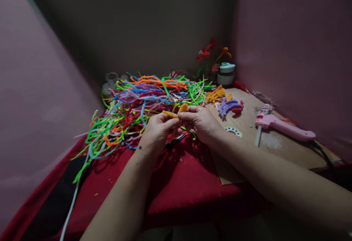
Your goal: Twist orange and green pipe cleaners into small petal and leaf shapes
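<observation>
Hands meet over the middle of the worktop (192, 193), w/ its dark red cloth cover. My left hand (158, 131) and right hand (202, 123) are both clamped on one short fuzzy orange pipe cleaner (176, 113), fingertips pinching it from either side, thumbs nearly touching. The orange piece sits just above the knuckles, bent, w/ a small curled end poking up by my right thumb.

Right behind my hands lies a big tangled heap of multicoloured pipe cleaners (145, 101): green, orange, blue, purple, red, spilling toward the left edge of the cloth. Black-handled scissors or pliers (176, 141) lie on the cloth just under my hands; can't tell which.

On my right, a flat brown cardboard sheet (275, 145) covers that part of the worktop. On it: a pink hot glue gun (283, 127) lying on its side, a small pile of yellow-orange bent pipe cleaner bits (216, 95), a small pile of purple bent pipe cleaner bits (229, 106) beside it, and a white round tape roll (233, 131) near my right wrist. At the back corner, a white and pale green round container (226, 73) stands next to red and orange pipe cleaner flowers (211, 54).
</observation>
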`<state>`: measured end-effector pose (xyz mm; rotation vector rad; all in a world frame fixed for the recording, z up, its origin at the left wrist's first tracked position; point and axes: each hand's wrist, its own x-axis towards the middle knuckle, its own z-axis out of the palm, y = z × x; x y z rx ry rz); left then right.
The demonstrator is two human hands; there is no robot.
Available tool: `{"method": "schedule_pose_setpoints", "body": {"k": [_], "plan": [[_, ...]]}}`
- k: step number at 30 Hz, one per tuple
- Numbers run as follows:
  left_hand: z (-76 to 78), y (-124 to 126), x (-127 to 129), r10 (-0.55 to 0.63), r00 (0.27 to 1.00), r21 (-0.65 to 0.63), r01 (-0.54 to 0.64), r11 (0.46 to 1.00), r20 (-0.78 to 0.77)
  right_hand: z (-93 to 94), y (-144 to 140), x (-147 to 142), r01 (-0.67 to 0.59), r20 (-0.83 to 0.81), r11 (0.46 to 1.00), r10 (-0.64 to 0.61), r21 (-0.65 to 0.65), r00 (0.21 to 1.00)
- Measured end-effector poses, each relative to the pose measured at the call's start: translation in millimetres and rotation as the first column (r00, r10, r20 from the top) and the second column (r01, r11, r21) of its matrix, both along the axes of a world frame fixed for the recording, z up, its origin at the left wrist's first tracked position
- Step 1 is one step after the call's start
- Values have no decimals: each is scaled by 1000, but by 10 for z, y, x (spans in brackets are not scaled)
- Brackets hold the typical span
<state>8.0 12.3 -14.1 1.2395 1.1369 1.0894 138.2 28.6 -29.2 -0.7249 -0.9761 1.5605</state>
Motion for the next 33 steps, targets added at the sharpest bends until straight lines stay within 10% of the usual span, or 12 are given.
{"method": "schedule_pose_setpoints", "body": {"k": [16,22,29,33], "plan": [[54,-32,22,19,991,84,-8,996,-133,30,-12,18,123,112,986,-136,113,984],[44,-19,40,38,996,60,-33,998,-75,16,-36,10,280,312,848,-443,450,840],[63,-41,53,101,982,99,-86,991,-161,32,-12,25,159,367,945,-261,285,893],[55,-65,97,154,967,114,-133,985,-203,-5,-34,7,240,440,842,-471,483,765]]}}
